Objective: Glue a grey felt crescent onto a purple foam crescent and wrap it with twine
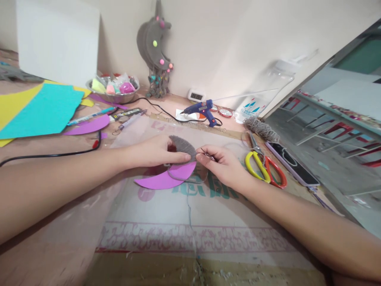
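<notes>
A purple foam crescent is held above the plastic-covered table, its lower horn bare and pointing left. Grey yarn is wound closely round its upper part. My left hand grips this wrapped part, with the thumb along the near side and the fingers hidden behind. At the crescent's right edge, my right hand pinches the grey strand between thumb and fingertips. A loose loop of yarn hangs below, across the purple foam. Scissors with yellow and red handles lie right of my right hand.
A blue glue gun with a black cord stands behind. A yarn bundle and phone lie right. Left are turquoise foam sheets and a metal bowl. A finished grey moon ornament hangs against the wall.
</notes>
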{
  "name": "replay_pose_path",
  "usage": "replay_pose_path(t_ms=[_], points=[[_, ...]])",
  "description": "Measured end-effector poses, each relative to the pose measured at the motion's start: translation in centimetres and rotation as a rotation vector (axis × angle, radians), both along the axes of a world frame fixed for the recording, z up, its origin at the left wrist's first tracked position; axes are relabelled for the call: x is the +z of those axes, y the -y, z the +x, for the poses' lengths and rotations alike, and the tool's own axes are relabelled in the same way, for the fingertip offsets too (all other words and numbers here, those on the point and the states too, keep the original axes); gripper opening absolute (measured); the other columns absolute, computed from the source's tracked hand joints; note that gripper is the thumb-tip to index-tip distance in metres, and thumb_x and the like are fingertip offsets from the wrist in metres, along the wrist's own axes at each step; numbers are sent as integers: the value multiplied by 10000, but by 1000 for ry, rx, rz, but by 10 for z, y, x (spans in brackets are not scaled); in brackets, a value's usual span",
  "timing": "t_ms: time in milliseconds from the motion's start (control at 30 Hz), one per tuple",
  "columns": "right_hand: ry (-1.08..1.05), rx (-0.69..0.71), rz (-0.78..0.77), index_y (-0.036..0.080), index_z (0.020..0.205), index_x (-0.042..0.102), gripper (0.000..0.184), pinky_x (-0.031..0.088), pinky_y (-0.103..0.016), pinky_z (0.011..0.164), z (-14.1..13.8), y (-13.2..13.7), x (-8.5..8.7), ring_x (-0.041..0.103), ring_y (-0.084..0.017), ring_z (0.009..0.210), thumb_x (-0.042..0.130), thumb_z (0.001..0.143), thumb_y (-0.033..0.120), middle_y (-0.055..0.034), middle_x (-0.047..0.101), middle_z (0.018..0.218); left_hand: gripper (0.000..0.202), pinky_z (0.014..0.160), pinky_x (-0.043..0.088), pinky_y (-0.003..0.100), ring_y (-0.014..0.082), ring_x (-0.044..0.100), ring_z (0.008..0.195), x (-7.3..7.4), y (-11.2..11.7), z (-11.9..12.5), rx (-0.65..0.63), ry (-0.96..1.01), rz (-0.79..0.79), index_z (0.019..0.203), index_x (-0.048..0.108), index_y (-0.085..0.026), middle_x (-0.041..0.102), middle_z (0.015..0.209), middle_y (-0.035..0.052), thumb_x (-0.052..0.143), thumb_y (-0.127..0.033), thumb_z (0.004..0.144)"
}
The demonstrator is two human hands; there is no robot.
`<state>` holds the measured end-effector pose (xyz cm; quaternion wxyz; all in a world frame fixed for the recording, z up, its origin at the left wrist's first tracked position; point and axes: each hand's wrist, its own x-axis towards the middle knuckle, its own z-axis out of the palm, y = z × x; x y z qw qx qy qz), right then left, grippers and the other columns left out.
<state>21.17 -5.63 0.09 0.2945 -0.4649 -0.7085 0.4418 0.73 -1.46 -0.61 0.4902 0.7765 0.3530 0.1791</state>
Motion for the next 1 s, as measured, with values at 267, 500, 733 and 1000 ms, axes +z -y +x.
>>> replay_pose_path(t_ms=[267, 500, 733, 1000], points=[[34, -42, 37, 182, 726, 545, 242, 358, -221, 521, -1, -3, 0, 423, -84, 549, 605, 751, 415, 37, 488, 622, 246, 470, 307, 205, 75, 423, 509, 4, 4, 2, -2, 32, 31, 674, 572, -146, 485, 559, -31, 561, -376, 761], [57, -13, -4, 178, 747, 552, 193, 310, -203, 484, 0, -4, -3, 376, -65, 511, 621, 745, 358, 59, 459, 589, 295, 510, 351, 218, 105, 492, 578, 3, 2, 1, -7, -60, 119, 744, 620, -137, 569, 641, -5, 555, -424, 762], [9, 51, -44, 182, 804, 535, 151, 334, -204, 498, -2, -2, -1, 398, -65, 520, 564, 777, 328, 50, 490, 639, 237, 628, 421, 212, 126, 575, 718, 5, 1, 3, -77, 10, 117, 846, 654, -157, 666, 812, 8, 543, -354, 778], [12, 51, -3, 191, 817, 521, 129, 357, -207, 510, -1, -2, -4, 438, -70, 539, 542, 792, 316, 37, 532, 689, 201, 608, 413, 207, 113, 559, 673, 5, 0, 3, -65, 21, 134, 797, 636, -152, 637, 744, -10, 543, -330, 774]])
